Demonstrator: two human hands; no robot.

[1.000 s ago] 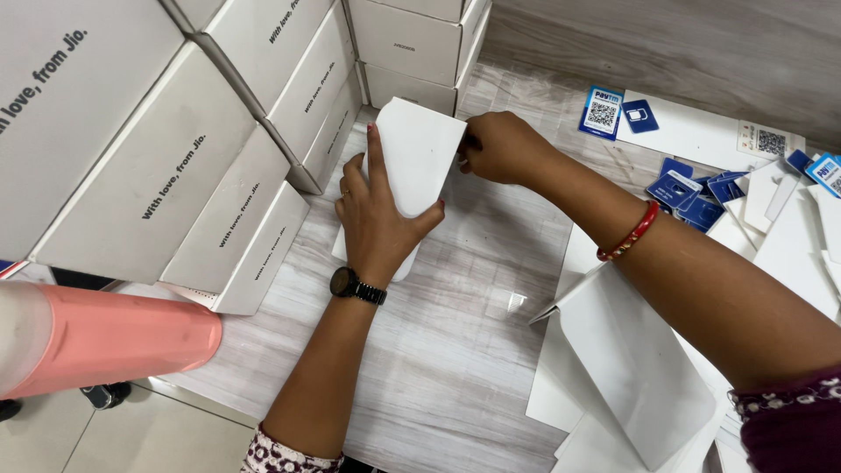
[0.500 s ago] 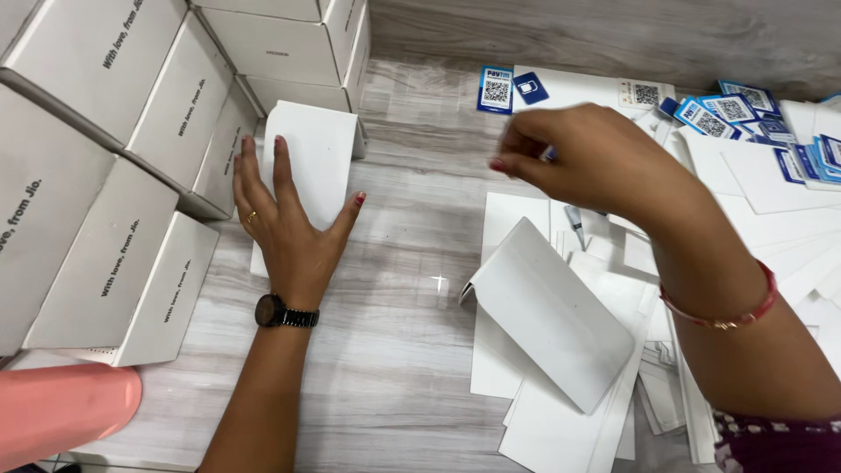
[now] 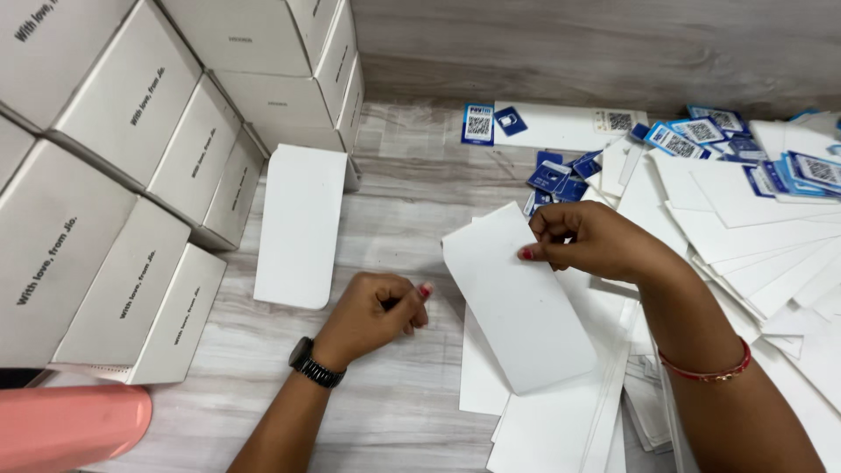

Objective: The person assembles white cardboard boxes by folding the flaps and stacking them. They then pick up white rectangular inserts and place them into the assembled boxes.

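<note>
Where the pale wood-grain floor [image 3: 412, 201] meets a grey wall at the far edge, white cardboard boxes [image 3: 131, 175] stand stacked on the left, all closed, their contents hidden. Flat white sleeves [image 3: 745, 236] and small blue cards [image 3: 561, 171] lie scattered on the right. Right hand [image 3: 587, 241] pinches the far edge of a white sleeve [image 3: 521, 307] near centre. Left hand [image 3: 372, 311] rests curled shut, holding nothing visible, just near another sleeve [image 3: 298, 228] lying flat.

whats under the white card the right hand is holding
The right hand pinches the white card at its top edge. Under it lies a stack of more white sheets on the grey floor. Anything directly beneath the card is covered.
</note>
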